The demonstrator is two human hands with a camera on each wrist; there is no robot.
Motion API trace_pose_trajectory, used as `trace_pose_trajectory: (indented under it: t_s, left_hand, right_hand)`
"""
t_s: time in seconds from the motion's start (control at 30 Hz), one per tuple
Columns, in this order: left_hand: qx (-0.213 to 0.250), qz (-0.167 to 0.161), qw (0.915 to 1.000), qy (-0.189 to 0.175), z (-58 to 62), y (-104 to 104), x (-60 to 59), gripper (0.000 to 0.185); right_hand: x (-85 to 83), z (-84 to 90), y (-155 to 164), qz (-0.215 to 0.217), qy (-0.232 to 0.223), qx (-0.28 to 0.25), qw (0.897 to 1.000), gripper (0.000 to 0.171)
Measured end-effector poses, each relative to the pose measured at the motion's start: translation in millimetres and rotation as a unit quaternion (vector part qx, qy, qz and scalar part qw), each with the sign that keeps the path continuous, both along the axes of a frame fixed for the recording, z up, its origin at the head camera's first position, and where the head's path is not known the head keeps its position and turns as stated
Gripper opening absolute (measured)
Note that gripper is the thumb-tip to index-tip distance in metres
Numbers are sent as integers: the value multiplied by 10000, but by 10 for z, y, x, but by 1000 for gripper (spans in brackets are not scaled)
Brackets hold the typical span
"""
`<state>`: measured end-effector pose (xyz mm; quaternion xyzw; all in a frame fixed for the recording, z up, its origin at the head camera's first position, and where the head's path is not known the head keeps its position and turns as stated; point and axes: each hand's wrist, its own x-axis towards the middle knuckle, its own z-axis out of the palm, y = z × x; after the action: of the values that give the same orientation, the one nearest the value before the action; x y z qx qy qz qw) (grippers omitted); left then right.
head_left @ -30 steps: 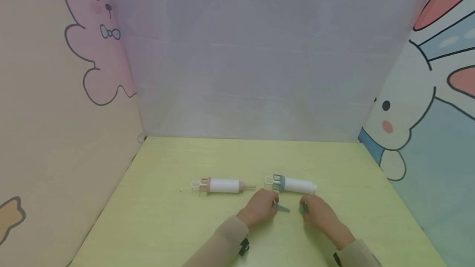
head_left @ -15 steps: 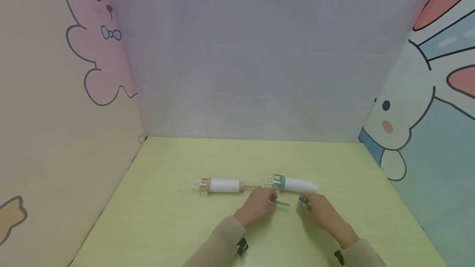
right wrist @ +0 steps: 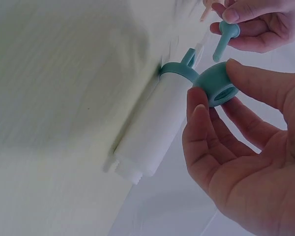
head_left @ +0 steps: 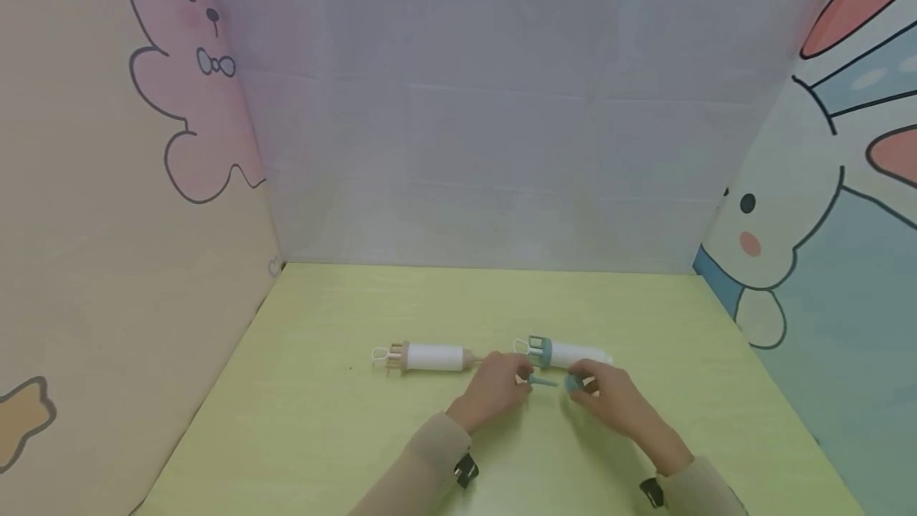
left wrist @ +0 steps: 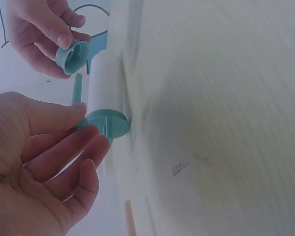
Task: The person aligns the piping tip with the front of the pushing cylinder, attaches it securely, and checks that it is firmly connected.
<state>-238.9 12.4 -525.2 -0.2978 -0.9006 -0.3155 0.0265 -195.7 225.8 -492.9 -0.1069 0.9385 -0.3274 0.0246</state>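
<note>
Two grips: left hand [head_left: 497, 387] pinches teal nozzle [head_left: 542, 381], tip rightward toward teal ring [head_left: 572, 382] pinched by right hand [head_left: 609, 398].

Table [head_left: 344, 436] is pale yellow-green, w/ faint wood grain. One syringe toy [head_left: 573, 354] has white barrel and teal collar; other syringe toy [head_left: 430, 357] is white w/ beige-pink ends. Ring cap [right wrist: 215, 84] and thin nozzle [right wrist: 224, 35] – both teal. Sleeves [head_left: 423, 468] are beige. Side walls: pink bear [head_left: 193, 86], white rabbit [head_left: 781, 213] on blue; back wall is plain pale lilac.

Teal ring cap [right wrist: 215, 84] and teal nozzle [right wrist: 222, 38], both held aloft.
</note>
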Motion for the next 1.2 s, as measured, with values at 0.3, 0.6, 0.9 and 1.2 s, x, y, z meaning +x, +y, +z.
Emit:
trace_pose_trajectory:
  t_s: [0.3, 0.6, 0.9, 1.2]
  left_hand:
    - [215, 155, 9996, 46, 56, -9, -19, 20]
    - [246, 35, 9997, 0, 147, 33, 27, 19]
    - [275, -96, 9993, -219, 193, 64, 63, 16]
    - [400, -226, 9987, -224, 210, 84, 86, 15]
  right_hand:
    - [-33, 18, -22, -150, -137, -547, 9983, 26]
    - [-58, -13, -50, 187, -184, -1007, 9946, 29]
    - [-60, -14, -96, 529, -17, -991, 9937, 30]
    - [-51, 9, -127, 816, 2, -1096, 9906, 25]
